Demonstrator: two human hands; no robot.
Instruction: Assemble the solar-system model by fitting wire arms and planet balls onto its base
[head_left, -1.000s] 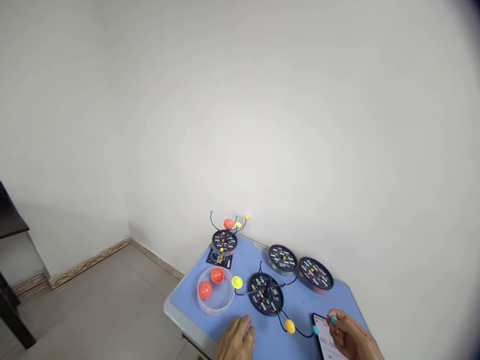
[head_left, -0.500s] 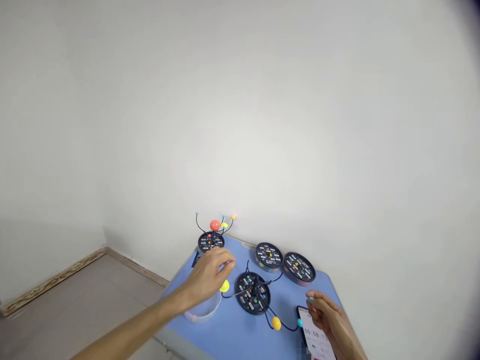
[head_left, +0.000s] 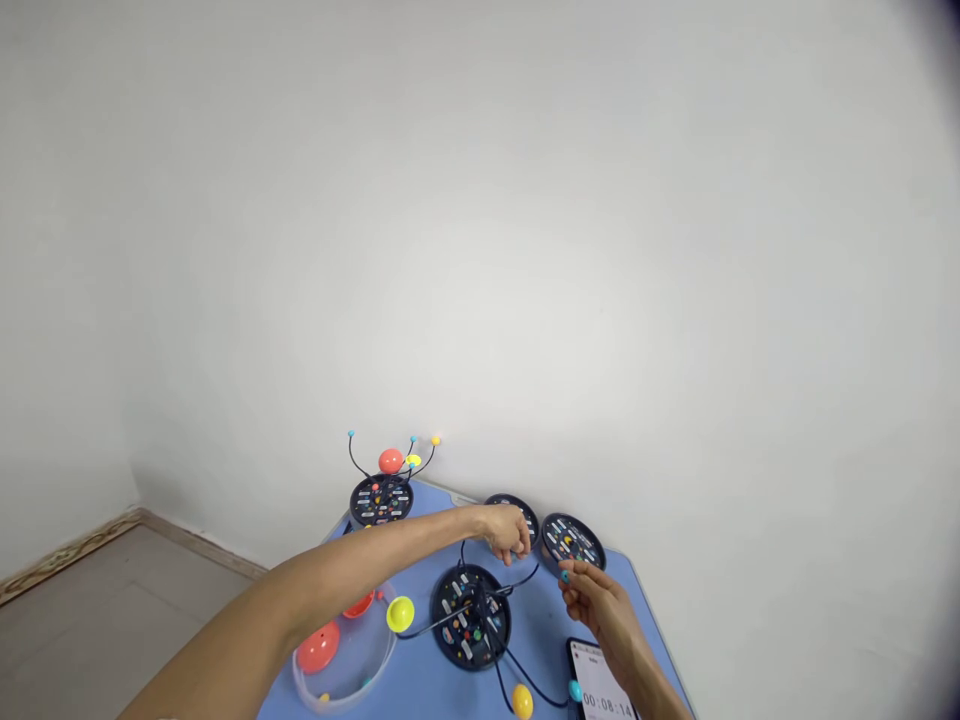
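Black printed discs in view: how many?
4: back-left disc; rear-middle disc, partly covered by the left hand; rear-right disc; front-centre disc. Left forearm might hide others.

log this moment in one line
left hand: near black model stand, grip unclear | right hand: pinching small blue ball

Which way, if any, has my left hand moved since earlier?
Yes: judged against the blue table, your left hand has gone from its near edge toward its far side.
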